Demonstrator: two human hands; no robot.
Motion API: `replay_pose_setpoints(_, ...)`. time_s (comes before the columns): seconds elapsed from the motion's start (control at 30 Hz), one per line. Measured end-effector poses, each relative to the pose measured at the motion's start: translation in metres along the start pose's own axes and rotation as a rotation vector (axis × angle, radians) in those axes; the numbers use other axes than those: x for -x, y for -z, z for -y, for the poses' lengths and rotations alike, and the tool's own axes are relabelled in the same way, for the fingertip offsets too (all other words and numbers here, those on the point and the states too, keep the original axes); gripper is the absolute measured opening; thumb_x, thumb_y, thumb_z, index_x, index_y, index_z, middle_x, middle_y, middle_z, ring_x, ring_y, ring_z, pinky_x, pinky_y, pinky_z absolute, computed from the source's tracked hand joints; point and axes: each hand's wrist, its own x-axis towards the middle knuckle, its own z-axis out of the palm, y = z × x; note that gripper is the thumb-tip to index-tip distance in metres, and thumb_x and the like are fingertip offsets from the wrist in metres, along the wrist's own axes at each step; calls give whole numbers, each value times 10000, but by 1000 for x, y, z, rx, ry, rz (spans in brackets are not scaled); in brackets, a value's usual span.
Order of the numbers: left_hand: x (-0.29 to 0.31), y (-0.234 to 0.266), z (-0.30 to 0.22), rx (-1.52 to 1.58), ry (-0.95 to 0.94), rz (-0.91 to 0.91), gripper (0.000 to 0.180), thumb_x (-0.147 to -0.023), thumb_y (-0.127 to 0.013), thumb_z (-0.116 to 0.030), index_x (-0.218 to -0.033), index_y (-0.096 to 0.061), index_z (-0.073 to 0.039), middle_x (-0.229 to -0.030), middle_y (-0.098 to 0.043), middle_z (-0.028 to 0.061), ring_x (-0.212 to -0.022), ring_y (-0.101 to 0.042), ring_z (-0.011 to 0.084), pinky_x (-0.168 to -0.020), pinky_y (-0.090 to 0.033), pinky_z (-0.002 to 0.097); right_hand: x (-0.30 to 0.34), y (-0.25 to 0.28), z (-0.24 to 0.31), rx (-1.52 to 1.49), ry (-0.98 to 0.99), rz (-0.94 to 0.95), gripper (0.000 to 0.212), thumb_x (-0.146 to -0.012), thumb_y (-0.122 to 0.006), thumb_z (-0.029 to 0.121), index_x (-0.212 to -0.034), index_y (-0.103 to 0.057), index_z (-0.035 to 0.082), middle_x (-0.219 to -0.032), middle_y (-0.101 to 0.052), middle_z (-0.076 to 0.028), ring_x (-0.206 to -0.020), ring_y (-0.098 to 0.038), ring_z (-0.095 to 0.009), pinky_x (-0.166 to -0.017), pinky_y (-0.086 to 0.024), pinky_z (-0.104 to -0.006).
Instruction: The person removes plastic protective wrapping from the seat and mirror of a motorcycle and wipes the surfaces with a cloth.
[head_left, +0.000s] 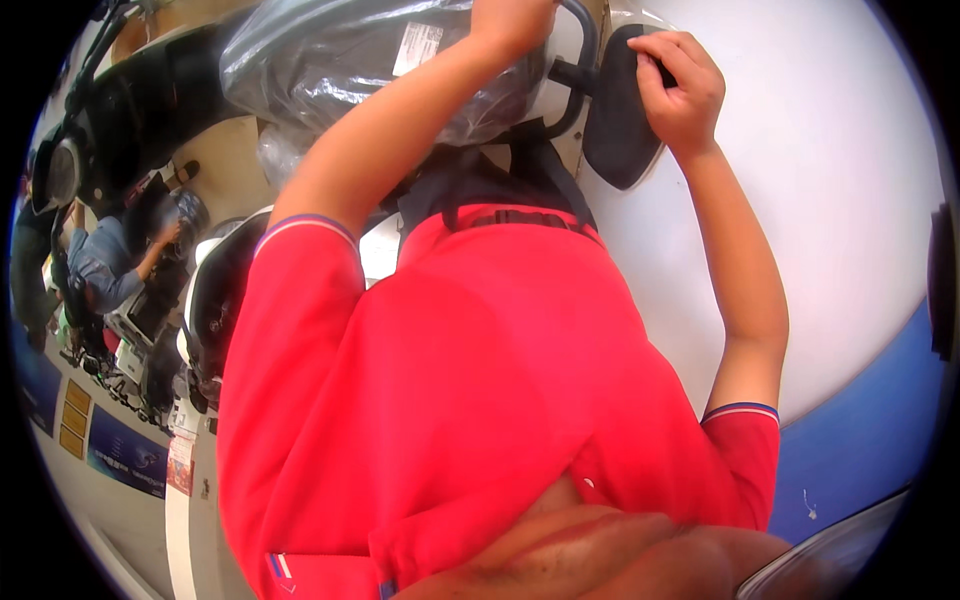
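A black padded backrest [618,115] is fixed to a dark curved rail behind a seat [350,65] wrapped in clear plastic. My right hand [685,90] is closed over the upper right of the backrest, its thumb and forefinger drawn together in a pinch. What lies between those fingertips is too small to tell; a bit of clear film shows just above. My left hand [512,22] reaches across the wrapped seat to the curved rail [585,60]. The upper edge of the picture cuts off its fingers, so its grip is hidden.
A white label [417,48] sticks to the plastic wrap. Parked scooters [215,300] line the left side, where another person in blue [115,250] crouches. A white wall [800,200] with a blue lower band [850,420] stands close on my right.
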Motion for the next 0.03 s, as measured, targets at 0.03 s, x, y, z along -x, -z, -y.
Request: replay_pose_setpoints(0.03, -7, -1, 1, -84, 14, 98, 297, -781, -683, -275, -1031, -717, -116, -1023, -677, 199, -887, -666, 367, -755, -536, 446, 0, 0, -2, -8, 13, -7, 135, -731, -625, -22, -826, -688, 51, -775, -646, -80, -683, -624, -230, -604, -490, -302)
